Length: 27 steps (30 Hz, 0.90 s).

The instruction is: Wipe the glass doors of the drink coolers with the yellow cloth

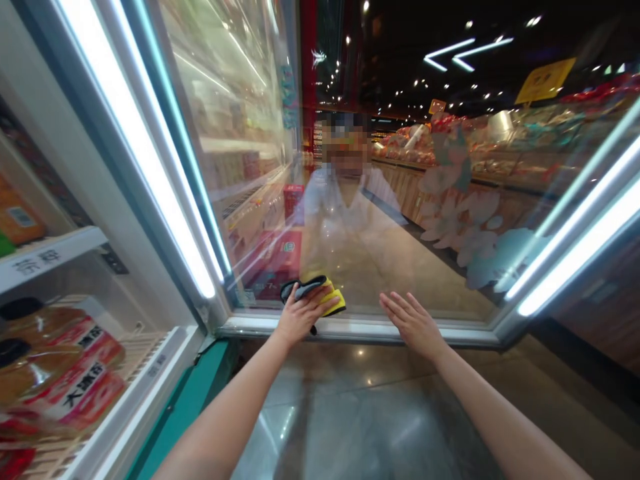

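Observation:
My left hand (301, 318) presses a folded grey and yellow cloth (334, 301) against the lower part of a glass door (370, 267), just above its bottom frame. The fingers lie over the cloth. To the right, my right hand (411, 321) is spread with its palm toward the glass, next to the silver bottom frame (360, 328), and holds nothing. A reflection of a person in a light shirt shows in the glass between the hands.
At the left, an open cooler has a lower shelf (155, 363) with bottles (55, 353) under a lit strip. Light strips run along both door sides. Beyond the glass stands a long display of packaged goods (525, 140). Shiny floor (360, 413) lies below the door.

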Motion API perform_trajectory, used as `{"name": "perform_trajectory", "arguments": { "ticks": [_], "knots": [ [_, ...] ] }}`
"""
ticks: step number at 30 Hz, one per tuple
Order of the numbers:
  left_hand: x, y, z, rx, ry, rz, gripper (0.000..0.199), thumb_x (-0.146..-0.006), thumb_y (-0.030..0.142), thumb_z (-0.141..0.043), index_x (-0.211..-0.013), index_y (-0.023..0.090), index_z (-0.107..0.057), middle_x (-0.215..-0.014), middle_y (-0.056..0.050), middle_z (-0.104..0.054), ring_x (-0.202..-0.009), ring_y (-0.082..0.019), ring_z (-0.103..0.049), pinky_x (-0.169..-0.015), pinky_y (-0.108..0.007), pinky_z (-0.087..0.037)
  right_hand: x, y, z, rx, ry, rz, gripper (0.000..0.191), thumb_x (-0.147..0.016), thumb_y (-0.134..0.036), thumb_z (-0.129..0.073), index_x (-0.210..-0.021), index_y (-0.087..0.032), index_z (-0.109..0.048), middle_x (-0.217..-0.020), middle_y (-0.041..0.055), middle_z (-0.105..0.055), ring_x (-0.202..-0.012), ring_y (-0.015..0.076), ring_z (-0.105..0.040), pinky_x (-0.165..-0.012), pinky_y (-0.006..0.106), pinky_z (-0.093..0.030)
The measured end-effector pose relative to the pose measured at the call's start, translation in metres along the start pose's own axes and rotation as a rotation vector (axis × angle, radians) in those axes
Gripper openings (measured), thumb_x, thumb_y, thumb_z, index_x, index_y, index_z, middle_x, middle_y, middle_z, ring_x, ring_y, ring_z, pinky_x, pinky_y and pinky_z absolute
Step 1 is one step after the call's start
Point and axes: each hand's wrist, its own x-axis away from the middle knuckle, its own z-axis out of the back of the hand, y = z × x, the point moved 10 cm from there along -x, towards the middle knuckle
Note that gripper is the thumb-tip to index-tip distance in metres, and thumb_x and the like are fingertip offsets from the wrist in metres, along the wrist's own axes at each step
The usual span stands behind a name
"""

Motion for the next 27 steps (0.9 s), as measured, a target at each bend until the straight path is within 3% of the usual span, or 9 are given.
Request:
{"name": "perform_trajectory", "arguments": {
  "ticks": [3, 6, 8, 11, 14, 17, 20, 23, 27],
  "knots": [
    [-0.038, 0.029, -0.009, -0.028, 0.046, 0.094, 0.059, -0.101, 0.019, -0.053, -0.155, 0.039, -0.041, -0.157, -0.005, -0.05, -0.148, -0.024, -0.044, -0.127, -0.059, 0.008, 0.007, 0.011, 0.003, 0.008, 0.005, -0.043, 0.066, -0.088, -0.007, -0.05, -0.154, -0.018, -0.045, -0.16, 0.0036, -0.047, -0.148, 0.0225, -0.04, -0.124, 0.046, -0.03],
    [-0.053, 0.08, -0.027, 0.04, -0.012, -0.158, 0.059, -0.102, 0.017, -0.049, -0.155, 0.041, -0.039, -0.158, 0.0, -0.049, -0.142, -0.016, -0.051, -0.129, -0.051, 0.008, 0.016, 0.017, 0.0, 0.018, -0.011, -0.063, 0.069, -0.087, -0.007, -0.051, -0.154, -0.017, -0.044, -0.161, 0.0041, -0.046, -0.148, 0.0238, -0.039, -0.123, 0.047, -0.032],
    [-0.046, 0.095, -0.032, 0.086, -0.056, -0.32, 0.062, -0.102, 0.013, -0.045, -0.155, 0.044, -0.035, -0.157, 0.005, -0.05, -0.133, -0.009, -0.057, -0.13, -0.044, 0.008, 0.025, 0.023, -0.001, 0.028, -0.025, -0.072, 0.069, -0.086, -0.007, -0.051, -0.154, -0.017, -0.045, -0.161, 0.0038, -0.045, -0.148, 0.0242, -0.04, -0.123, 0.049, -0.031],
    [-0.04, 0.082, -0.026, 0.111, -0.076, -0.324, 0.068, -0.101, 0.01, -0.045, -0.156, 0.046, -0.03, -0.156, 0.009, -0.051, -0.131, -0.006, -0.059, -0.13, -0.038, 0.008, 0.041, 0.037, -0.001, 0.032, -0.048, -0.093, 0.069, -0.085, -0.006, -0.05, -0.153, -0.019, -0.046, -0.161, 0.0036, -0.046, -0.148, 0.0249, -0.04, -0.125, 0.052, -0.028],
    [-0.06, 0.073, -0.016, 0.102, -0.044, -0.205, 0.072, -0.099, 0.01, -0.048, -0.157, 0.047, -0.027, -0.156, 0.008, -0.051, -0.141, -0.01, -0.051, -0.131, -0.04, 0.006, 0.05, 0.049, 0.002, 0.023, -0.067, -0.114, 0.071, -0.083, -0.005, -0.051, -0.153, -0.019, -0.047, -0.161, 0.0041, -0.046, -0.148, 0.0257, -0.04, -0.124, 0.053, -0.029],
    [-0.095, 0.093, -0.016, 0.082, 0.019, -0.093, 0.072, -0.099, 0.013, -0.05, -0.158, 0.047, -0.027, -0.158, 0.004, -0.048, -0.146, -0.017, -0.046, -0.13, -0.048, 0.005, 0.054, 0.055, 0.004, 0.012, -0.07, -0.124, 0.071, -0.083, -0.005, -0.052, -0.153, -0.017, -0.047, -0.161, 0.0051, -0.045, -0.149, 0.0257, -0.039, -0.123, 0.051, -0.032],
    [-0.115, 0.127, -0.025, 0.087, 0.049, -0.137, 0.067, -0.099, 0.015, -0.052, -0.156, 0.045, -0.034, -0.16, 0.003, -0.045, -0.147, -0.019, -0.045, -0.13, -0.05, 0.005, 0.059, 0.057, 0.002, 0.01, -0.078, -0.131, 0.068, -0.085, -0.007, -0.051, -0.152, -0.017, -0.048, -0.162, 0.0056, -0.044, -0.15, 0.0263, -0.037, -0.122, 0.051, -0.033],
    [-0.102, 0.14, -0.033, 0.116, 0.021, -0.292, 0.06, -0.101, 0.016, -0.049, -0.153, 0.046, -0.041, -0.159, 0.007, -0.045, -0.145, -0.011, -0.047, -0.13, -0.043, 0.007, 0.072, 0.064, -0.001, 0.019, -0.102, -0.163, 0.066, -0.087, -0.008, -0.05, -0.152, -0.017, -0.047, -0.162, 0.0039, -0.043, -0.149, 0.0268, -0.038, -0.122, 0.053, -0.034],
    [-0.078, 0.114, -0.028, 0.135, -0.029, -0.344, 0.062, -0.1, 0.014, -0.049, -0.152, 0.047, -0.041, -0.156, 0.008, -0.049, -0.141, -0.008, -0.05, -0.13, -0.038, 0.005, 0.089, 0.083, -0.001, 0.024, -0.116, -0.205, 0.075, -0.083, -0.005, -0.051, -0.156, -0.02, -0.042, -0.161, 0.0033, -0.045, -0.149, 0.0252, -0.039, -0.123, 0.053, -0.031]
  ]
}}
